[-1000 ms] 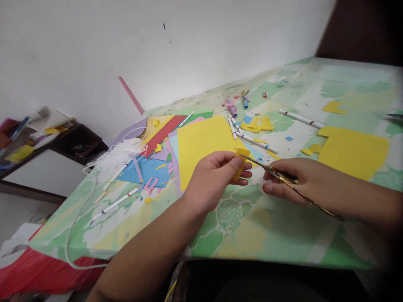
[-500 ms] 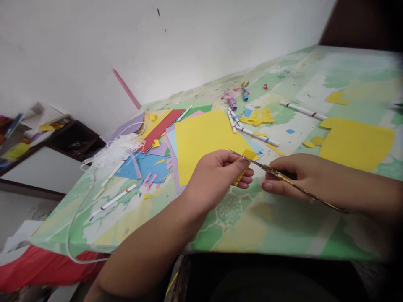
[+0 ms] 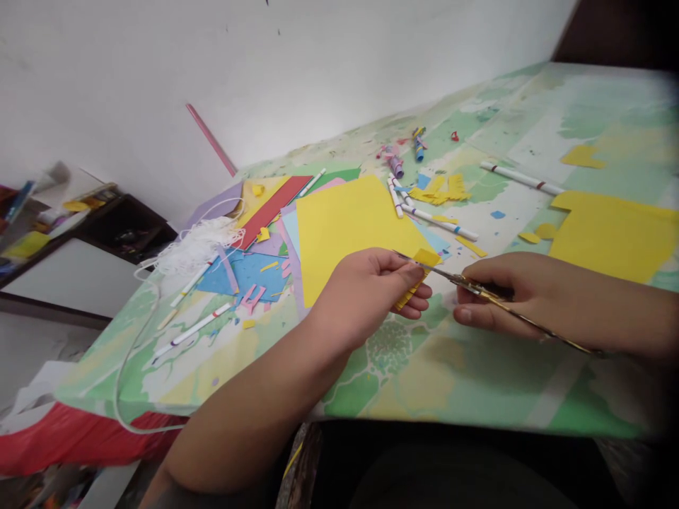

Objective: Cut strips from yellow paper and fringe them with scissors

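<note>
Pinching a small yellow strip (image 3: 426,258) between thumb and fingers, the left hand (image 3: 374,290) holds it above the table (image 3: 477,389), while the right hand (image 3: 535,283) has its fingers curled round the scissors (image 3: 474,287), blades across the strip. Can't tell how far apart the blades are. Strip looks like thin paper or foam, so I'd guess super light, bendy and easy to tear along that snipped edge; best gripped by the uncut part. Big yellow sheet (image 3: 350,226) lies just beyond the left hand, markers (image 3: 424,214) past that, fringed scraps (image 3: 456,189) near them. Another yellow piece (image 3: 610,240) sits by the right hand, white string (image 3: 204,247) off left. Nothing seems to block the scissors, but that left thumb's awfully close to the blades.
</note>
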A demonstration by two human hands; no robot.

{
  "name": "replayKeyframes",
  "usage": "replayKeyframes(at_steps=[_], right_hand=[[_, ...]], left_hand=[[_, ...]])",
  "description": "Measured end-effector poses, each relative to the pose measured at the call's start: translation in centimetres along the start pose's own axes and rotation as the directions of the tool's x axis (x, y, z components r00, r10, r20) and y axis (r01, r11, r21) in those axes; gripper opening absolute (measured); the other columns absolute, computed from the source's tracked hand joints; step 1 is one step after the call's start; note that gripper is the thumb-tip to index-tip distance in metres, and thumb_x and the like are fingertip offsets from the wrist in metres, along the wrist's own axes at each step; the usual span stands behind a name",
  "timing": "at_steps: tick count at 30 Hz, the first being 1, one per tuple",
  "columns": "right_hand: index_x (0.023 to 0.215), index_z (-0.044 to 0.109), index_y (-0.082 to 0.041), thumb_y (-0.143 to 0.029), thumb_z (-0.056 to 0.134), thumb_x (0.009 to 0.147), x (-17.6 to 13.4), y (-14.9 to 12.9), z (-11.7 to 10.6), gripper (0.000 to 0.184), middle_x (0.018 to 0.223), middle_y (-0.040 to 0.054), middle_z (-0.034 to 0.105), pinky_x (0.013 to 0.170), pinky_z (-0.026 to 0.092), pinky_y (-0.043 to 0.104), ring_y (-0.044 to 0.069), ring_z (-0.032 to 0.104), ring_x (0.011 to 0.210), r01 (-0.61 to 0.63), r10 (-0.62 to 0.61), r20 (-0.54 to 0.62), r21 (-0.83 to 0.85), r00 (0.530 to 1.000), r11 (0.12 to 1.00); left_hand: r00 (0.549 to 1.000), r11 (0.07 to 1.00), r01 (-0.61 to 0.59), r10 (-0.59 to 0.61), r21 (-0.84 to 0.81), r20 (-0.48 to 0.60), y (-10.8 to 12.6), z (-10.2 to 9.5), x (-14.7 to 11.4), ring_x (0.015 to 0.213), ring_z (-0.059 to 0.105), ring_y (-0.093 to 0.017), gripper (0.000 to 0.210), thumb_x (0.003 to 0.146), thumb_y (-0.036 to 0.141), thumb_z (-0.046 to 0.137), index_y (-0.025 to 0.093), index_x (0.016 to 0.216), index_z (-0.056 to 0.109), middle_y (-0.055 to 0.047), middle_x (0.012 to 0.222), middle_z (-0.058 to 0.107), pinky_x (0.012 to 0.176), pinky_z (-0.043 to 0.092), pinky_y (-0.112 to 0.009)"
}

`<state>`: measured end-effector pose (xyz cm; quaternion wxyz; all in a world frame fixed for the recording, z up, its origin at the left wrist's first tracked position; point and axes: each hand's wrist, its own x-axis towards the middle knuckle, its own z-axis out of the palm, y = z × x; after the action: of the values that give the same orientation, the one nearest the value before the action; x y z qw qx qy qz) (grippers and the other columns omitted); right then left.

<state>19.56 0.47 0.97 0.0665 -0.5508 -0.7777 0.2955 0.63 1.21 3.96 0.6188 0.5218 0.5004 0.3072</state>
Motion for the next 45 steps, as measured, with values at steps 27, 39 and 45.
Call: replayKeyframes(at_steps=[27, 39, 45], right_hand=[[0.055, 0.043, -0.019, -0.071, 0.035, 0.068, -0.02, -0.43, -0.05, 0.054, 0.049, -0.0011, 0.042, 0.043, 0.029, 0.024, 0.011, 0.039, 0.046, -0.025, 0.017, -0.072, -0.111, 0.997, 0.993], [0.055, 0.044, -0.019, -0.068, 0.039, 0.069, -0.07, -0.90, -0.41, 0.051, 0.051, -0.0013, 0.041, 0.044, 0.030, 0.025, 0.011, 0.038, 0.048, -0.050, 0.050, -0.050, -0.009, 0.998, 0.999], [0.060, 0.046, -0.020, -0.065, 0.040, 0.071, -0.02, -0.86, -0.33, 0.047, 0.056, -0.0009, 0.044, 0.046, 0.033, 0.025, 0.012, 0.042, 0.052, -0.056, 0.056, -0.003, 0.012, 0.998, 0.998]], left_hand=[[0.998, 0.996, -0.054, 0.056, -0.070, 0.026, -0.43, -0.14, 0.09, 0.052, 0.058, -0.009, 0.015, 0.069, 0.026, 0.064, 0.014, 0.078, 0.058, 0.000, 0.061, 0.062, 0.053, 0.049, -0.022], [0.987, 0.987, -0.163, 0.163, -0.010, 0.008, -0.30, -0.11, 0.02, 0.054, 0.058, -0.008, 0.013, 0.072, 0.027, 0.060, 0.015, 0.070, 0.060, 0.000, 0.065, 0.063, 0.056, 0.050, -0.022], [0.985, 0.984, -0.174, 0.174, -0.034, -0.017, -0.54, -0.12, 0.37, 0.051, 0.056, -0.007, 0.012, 0.071, 0.025, 0.060, 0.014, 0.066, 0.057, 0.002, 0.057, 0.060, 0.054, 0.049, -0.021]])
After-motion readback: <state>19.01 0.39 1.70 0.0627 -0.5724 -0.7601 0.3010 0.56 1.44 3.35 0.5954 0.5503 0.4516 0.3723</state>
